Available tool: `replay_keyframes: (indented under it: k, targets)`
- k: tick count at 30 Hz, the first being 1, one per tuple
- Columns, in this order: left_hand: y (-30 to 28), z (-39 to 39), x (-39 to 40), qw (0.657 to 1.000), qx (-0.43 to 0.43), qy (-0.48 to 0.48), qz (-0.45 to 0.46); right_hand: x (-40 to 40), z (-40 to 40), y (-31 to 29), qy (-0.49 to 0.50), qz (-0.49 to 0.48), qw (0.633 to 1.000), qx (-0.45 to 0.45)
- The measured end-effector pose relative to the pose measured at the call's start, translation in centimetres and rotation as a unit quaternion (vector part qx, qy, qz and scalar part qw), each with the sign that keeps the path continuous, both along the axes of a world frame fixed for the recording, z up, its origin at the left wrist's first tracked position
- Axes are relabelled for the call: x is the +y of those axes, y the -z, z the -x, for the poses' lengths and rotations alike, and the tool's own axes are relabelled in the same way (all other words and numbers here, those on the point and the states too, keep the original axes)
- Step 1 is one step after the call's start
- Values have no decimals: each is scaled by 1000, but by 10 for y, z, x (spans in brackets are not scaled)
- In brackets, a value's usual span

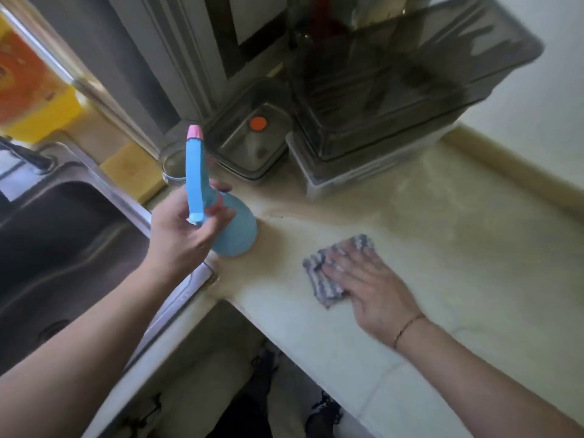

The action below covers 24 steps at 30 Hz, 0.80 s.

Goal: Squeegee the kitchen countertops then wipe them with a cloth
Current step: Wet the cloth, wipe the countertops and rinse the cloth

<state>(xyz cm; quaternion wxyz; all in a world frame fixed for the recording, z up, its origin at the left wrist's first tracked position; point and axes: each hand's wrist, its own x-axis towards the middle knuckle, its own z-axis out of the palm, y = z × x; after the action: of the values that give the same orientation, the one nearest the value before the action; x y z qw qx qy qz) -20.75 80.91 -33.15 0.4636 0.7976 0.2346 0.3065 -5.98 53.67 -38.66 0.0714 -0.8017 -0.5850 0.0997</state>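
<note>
Your right hand (373,286) lies flat on the striped cloth (335,267), fingers (339,259) straight and pressing it onto the worktop (458,248); the cloth sits under your fingertips and spreads just beyond them, towards the sink side. Your left hand (180,229) is curled round the blue squeegee (202,191), held off the surface with its handle pointing up and away from you (pink tip uppermost). The unwiped stretch seems to lie ahead of your right fingers, towards the dark containers (379,105), so the right hand is better placed to sweep it.
</note>
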Motion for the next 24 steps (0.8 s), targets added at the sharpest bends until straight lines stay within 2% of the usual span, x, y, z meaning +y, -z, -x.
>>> replay_keyframes:
  k: [2, 4, 7, 9, 10, 13, 15, 17, 19, 21, 24]
  targets:
    - [3, -4, -2, 1000, 9, -9, -15, -6, -52, 0, 96, 3, 995, -15]
    - [2, -6, -8, 999, 20, -33, -27, -6, -78, 2, 138, 6, 990, -24]
    - [9, 1, -15, 996, 51, -69, -10, 0, -59, 8, 148, -19, 989, -22]
    - [14, 9, -22, 993, 55, -100, 7, -2, -31, 3, 108, -33, 993, -14]
    - [19, 15, -30, 991, 50, -122, -34, -6, -16, 0, 70, -43, 997, -9]
    - [26, 41, -70, 950, 32, -170, -259, -29, 40, -6, -66, -35, 997, -6]
    - [29, 55, -99, 940, 62, -82, -325, -47, 64, -6, -142, -1, 990, 11]
    - [33, 54, -115, 936, 139, 44, -321, -62, 59, 2, -197, 13, 980, 17]
    - [34, 38, -120, 923, 204, 115, -304, -69, 32, 8, -227, 5, 973, 34]
    - [30, 17, -122, 918, 243, 123, -288, -69, -9, 14, -188, -34, 981, 26]
    - [29, -20, -129, 912, 290, 109, -270, -73, -107, 11, -14, -75, 997, 18]
